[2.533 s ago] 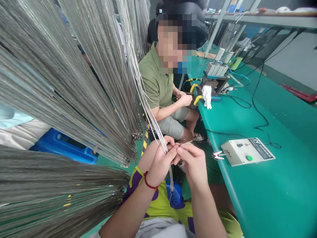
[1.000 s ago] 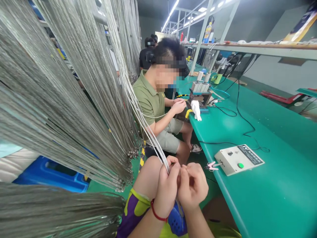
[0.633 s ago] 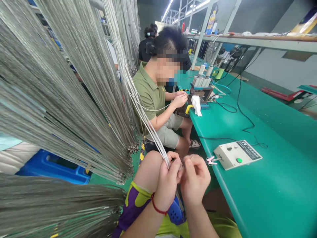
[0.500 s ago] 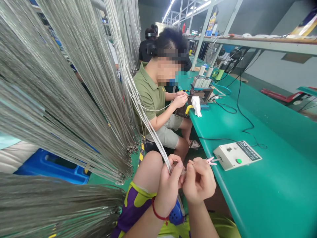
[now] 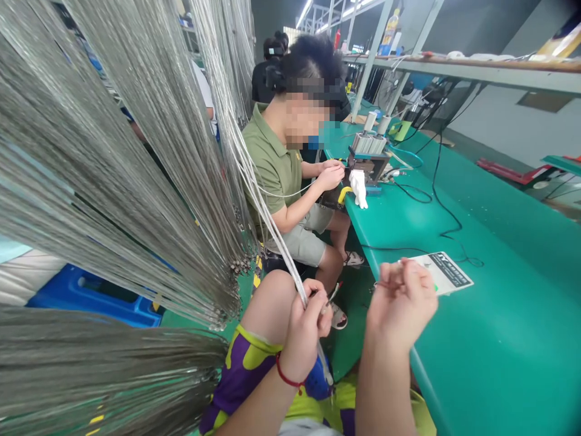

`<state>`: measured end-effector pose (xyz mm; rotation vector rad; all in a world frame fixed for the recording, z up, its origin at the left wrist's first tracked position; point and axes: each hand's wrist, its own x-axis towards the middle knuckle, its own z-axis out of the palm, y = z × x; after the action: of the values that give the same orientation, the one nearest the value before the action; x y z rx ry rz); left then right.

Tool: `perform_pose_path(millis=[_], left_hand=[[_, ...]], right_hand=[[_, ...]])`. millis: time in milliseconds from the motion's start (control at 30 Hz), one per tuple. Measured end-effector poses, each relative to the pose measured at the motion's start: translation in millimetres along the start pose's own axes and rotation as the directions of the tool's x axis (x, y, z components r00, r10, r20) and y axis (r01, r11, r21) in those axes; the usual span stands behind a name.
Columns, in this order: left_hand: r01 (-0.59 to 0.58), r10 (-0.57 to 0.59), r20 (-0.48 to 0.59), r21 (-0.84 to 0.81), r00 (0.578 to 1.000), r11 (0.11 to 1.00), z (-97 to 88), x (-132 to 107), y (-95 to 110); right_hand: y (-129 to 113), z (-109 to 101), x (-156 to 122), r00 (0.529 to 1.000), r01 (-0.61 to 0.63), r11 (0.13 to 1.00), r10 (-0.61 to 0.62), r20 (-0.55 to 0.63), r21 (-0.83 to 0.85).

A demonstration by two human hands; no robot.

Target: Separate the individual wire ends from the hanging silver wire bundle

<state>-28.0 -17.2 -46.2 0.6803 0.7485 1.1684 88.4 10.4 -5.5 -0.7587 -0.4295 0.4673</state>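
My left hand is closed around several silvery braided cables, which slant down from the upper left. Their lower ends hang below the fist over my lap. Raised at the bench edge, my right hand has its fingers drawn together; what they hold, if anything, is too small to name. It covers the left part of a pale control box with a printed label and a green button.
Large hanks of braided cables hang on the left. A co-worker in a green shirt sits ahead, hands at a small press. The green bench runs along my right, with black wires and a white glove on it.
My right hand has moved away from my left, up and to the right, in front of the control box. The pink clip beside the box is now hidden. My left hand keeps its cables.
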Motion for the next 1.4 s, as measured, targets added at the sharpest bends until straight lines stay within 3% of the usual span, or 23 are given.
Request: perform_pose_path(millis=[67,133,233,267,333,433,567,633,767,833,1033,1233,1400], left_hand=[[-0.016,0.016,-0.027,-0.001,0.999,1.000,-1.3,3.8,2.2],[-0.055,0.056,-0.046,0.005,0.997,0.998,-0.6,7.6,6.3],[-0.107,0.107,-0.070,0.009,0.992,0.994,0.5,11.9,11.5],[-0.124,0.124,-0.075,0.006,0.990,0.992,0.0,12.9,12.4],[-0.155,0.155,-0.068,0.006,0.986,0.988,-2.3,14.2,13.0],[-0.171,0.173,-0.045,0.043,0.984,0.984,-7.0,15.3,13.5],[-0.148,0.148,0.011,0.130,0.989,0.980,-11.4,17.0,15.4],[-0.126,0.117,0.065,0.152,0.991,0.980,-13.8,17.9,15.9],[-0.091,0.066,0.169,0.148,0.983,0.985,-20.0,19.1,16.7],[-0.085,0.053,0.210,0.146,0.976,0.986,-22.6,19.8,18.5],[0.036,-0.049,0.229,0.063,0.972,0.997,-24.2,22.5,24.9],[0.146,-0.137,0.172,-0.039,0.975,0.989,-19.9,22.3,24.1],[0.139,-0.137,0.112,-0.018,0.984,0.990,-17.1,23.3,25.9]], right_hand=[[0.5,-2.9,3.3,1.000,0.004,1.000,-0.004,-0.001,-0.008],[7.6,-10.9,-8.6,0.985,-0.103,0.988,0.117,0.128,-0.112],[22.1,-25.5,-37.5,0.859,-0.246,0.915,0.358,0.365,-0.319],[25.5,-29.0,-45.0,0.825,-0.238,0.900,0.386,0.413,-0.365],[28.8,-32.3,-53.0,0.800,-0.175,0.898,0.369,0.473,-0.404],[28.2,-30.4,-50.4,0.805,-0.105,0.906,0.320,0.500,-0.410],[27.6,-27.2,-37.7,0.789,-0.102,0.913,0.317,0.527,-0.396],[29.0,-27.0,-30.9,0.740,-0.171,0.919,0.358,0.569,-0.355],[33.3,-26.2,-18.0,0.561,-0.446,0.847,0.517,0.647,-0.291],[35.8,-24.7,-12.9,0.503,-0.509,0.812,0.550,0.667,-0.286],[47.2,-21.7,-1.4,0.434,-0.550,0.764,0.607,0.666,-0.339],[50.6,-21.9,15.4,0.296,-0.542,0.704,0.671,0.680,-0.459],[48.4,-20.7,24.6,0.289,-0.492,0.715,0.673,0.681,-0.497]])
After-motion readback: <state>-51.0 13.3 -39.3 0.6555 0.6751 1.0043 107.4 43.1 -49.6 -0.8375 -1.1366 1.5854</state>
